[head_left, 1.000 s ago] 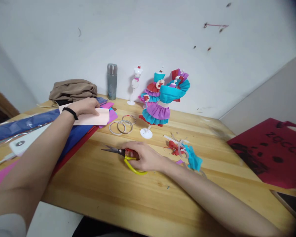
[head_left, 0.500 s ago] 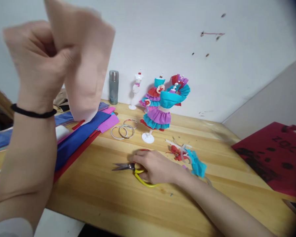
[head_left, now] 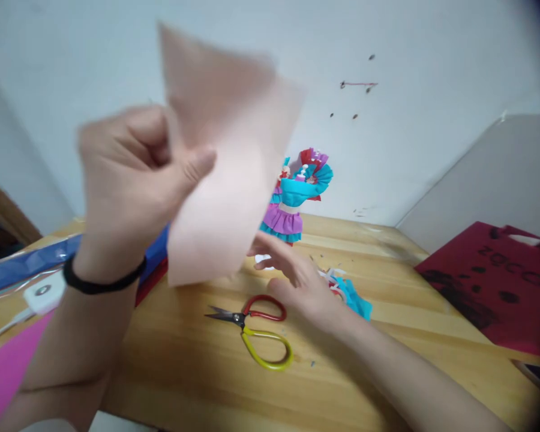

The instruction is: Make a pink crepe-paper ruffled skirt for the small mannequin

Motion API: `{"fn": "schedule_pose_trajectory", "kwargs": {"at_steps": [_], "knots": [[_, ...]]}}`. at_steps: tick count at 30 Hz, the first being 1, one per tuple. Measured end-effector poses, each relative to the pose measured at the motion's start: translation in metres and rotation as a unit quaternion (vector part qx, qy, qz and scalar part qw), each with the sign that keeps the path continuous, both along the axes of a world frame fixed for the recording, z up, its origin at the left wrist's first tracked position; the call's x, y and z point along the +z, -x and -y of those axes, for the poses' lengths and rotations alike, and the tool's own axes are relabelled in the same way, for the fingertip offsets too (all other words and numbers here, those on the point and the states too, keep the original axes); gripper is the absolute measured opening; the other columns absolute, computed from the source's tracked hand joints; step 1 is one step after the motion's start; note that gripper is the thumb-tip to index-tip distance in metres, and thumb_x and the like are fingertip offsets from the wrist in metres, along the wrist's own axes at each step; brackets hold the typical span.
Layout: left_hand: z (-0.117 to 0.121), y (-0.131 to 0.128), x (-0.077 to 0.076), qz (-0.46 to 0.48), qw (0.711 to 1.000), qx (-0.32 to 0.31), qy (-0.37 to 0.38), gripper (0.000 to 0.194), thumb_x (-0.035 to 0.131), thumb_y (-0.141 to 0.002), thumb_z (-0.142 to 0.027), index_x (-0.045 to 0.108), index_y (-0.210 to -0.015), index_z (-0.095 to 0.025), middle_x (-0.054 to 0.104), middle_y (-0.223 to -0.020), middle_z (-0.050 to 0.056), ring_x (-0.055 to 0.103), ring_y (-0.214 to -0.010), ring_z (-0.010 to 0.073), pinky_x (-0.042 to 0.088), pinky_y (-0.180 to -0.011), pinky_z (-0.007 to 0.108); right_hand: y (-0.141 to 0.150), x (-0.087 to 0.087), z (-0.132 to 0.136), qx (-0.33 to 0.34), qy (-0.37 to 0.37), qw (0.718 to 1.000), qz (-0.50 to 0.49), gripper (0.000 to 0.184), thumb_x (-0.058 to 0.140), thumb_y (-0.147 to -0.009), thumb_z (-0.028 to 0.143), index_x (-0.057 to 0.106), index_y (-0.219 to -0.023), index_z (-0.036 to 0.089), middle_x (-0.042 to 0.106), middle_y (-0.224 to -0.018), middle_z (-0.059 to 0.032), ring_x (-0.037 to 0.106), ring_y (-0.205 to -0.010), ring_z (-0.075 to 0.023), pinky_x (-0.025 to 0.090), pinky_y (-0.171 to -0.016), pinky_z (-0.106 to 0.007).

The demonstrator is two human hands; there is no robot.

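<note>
My left hand (head_left: 132, 180), with a black band on its wrist, is raised close to the camera and pinches a pale pink paper sheet (head_left: 225, 162) between thumb and fingers. The sheet hangs blurred in front of the wall. My right hand (head_left: 297, 279) hovers open just above the wooden table (head_left: 193, 372), fingers stretched toward the sheet's lower edge. Scissors (head_left: 256, 330) with one red and one yellow handle loop lie free on the table just left of that hand.
A small mannequin in a blue, purple and red paper dress (head_left: 297, 201) stands behind the sheet. Blue and red paper scraps (head_left: 353, 297) lie right of my hand. Blue, red and pink sheets (head_left: 13, 270) cover the left side. A red bag (head_left: 495, 282) lies at right.
My right hand let go of the scissors and lifted toward the sheet. My left hand carried the pink sheet rightward and nearer the middle of view.
</note>
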State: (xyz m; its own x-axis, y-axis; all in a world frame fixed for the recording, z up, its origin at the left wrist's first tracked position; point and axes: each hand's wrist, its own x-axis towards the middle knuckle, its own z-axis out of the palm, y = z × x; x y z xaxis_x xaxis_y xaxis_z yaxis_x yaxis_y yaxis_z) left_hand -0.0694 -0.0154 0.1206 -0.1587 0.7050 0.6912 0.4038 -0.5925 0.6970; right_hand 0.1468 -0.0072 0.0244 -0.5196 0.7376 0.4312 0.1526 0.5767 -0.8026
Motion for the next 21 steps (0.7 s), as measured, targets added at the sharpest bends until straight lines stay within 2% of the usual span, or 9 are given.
{"fn": "schedule_pose_trajectory", "kwargs": {"at_steps": [1,2,5,8,12,15,19,21], "knots": [[-0.001,-0.010,-0.003,-0.009,0.999,-0.007,-0.040,0.020,0.076,-0.072,-0.035,0.064,-0.072,-0.018,0.059,-0.070,-0.004,0.059,-0.071,0.0120,0.040,-0.051,0.018,0.001,0.005,-0.001,0.021,0.026,0.997,-0.067,0.059,0.057,-0.084,0.056,0.049,-0.135,0.026,0.057,-0.133,-0.0109,0.057,-0.115,-0.0257,0.050,-0.088,-0.040],[-0.003,-0.018,-0.006,-0.008,0.998,-0.039,-0.038,0.019,0.074,-0.073,-0.031,0.063,-0.067,-0.017,0.058,-0.066,-0.004,0.058,-0.065,0.0108,0.038,-0.048,0.018,0.003,0.008,-0.003,0.029,0.049,0.991,-0.121,0.056,0.059,-0.083,0.057,0.054,-0.130,0.026,0.061,-0.127,-0.0097,0.060,-0.111,-0.0251,0.051,-0.086,-0.038],[-0.011,-0.036,-0.020,-0.004,0.990,-0.120,0.073,0.013,0.070,-0.074,-0.027,0.068,-0.078,-0.015,0.064,-0.067,-0.002,0.061,-0.061,0.0127,0.041,-0.045,0.017,0.007,0.011,-0.005,-0.014,0.102,0.971,-0.214,0.037,0.071,-0.075,0.051,0.067,-0.098,0.022,0.071,-0.093,-0.0051,0.066,-0.086,-0.0210,0.054,-0.073,-0.034],[-0.018,-0.042,-0.034,0.011,0.960,-0.220,0.170,0.024,0.072,-0.072,-0.030,0.069,-0.092,-0.015,0.070,-0.077,0.001,0.066,-0.067,0.0167,0.047,-0.048,0.017,0.007,0.004,-0.008,-0.031,0.158,0.962,-0.221,0.030,0.075,-0.071,0.048,0.068,-0.081,0.020,0.070,-0.071,-0.0025,0.065,-0.069,-0.0188,0.053,-0.063,-0.032],[-0.029,-0.044,-0.050,0.049,0.915,-0.309,0.254,0.036,0.072,-0.074,-0.039,0.069,-0.100,-0.014,0.073,-0.089,0.007,0.069,-0.073,0.0213,0.052,-0.052,0.021,0.001,-0.001,-0.011,-0.022,0.187,0.962,-0.196,0.035,0.076,-0.068,0.051,0.069,-0.077,0.018,0.067,-0.065,-0.0013,0.063,-0.064,-0.0163,0.051,-0.060,-0.029],[-0.038,-0.045,-0.058,0.027,0.911,-0.306,0.276,0.037,0.075,-0.072,-0.037,0.069,-0.101,-0.014,0.074,-0.092,0.008,0.070,-0.075,0.0220,0.053,-0.054,0.022,-0.004,0.000,-0.015,-0.043,0.177,0.967,-0.181,0.043,0.072,-0.068,0.058,0.063,-0.063,0.016,0.061,-0.056,0.0006,0.053,-0.051,-0.0108,0.044,-0.051,-0.024],[-0.044,-0.041,-0.056,-0.048,0.942,-0.255,0.215,0.025,0.075,-0.071,-0.030,0.071,-0.089,-0.013,0.074,-0.085,0.005,0.069,-0.076,0.0210,0.053,-0.054,0.020,-0.009,-0.003,-0.023,-0.063,0.167,0.969,-0.168,0.050,0.067,-0.073,0.059,0.052,-0.051,0.017,0.050,-0.047,0.0030,0.044,-0.045,-0.0081,0.035,-0.046,-0.022],[-0.044,-0.039,-0.052,-0.079,0.943,-0.254,0.200,0.023,0.075,-0.069,-0.028,0.071,-0.086,-0.013,0.074,-0.085,0.005,0.069,-0.078,0.0213,0.053,-0.056,0.020,-0.011,-0.004,-0.026,-0.070,0.161,0.971,-0.161,0.050,0.065,-0.076,0.058,0.051,-0.050,0.017,0.048,-0.047,0.0031,0.043,-0.045,-0.0084,0.034,-0.046,-0.023]]}}
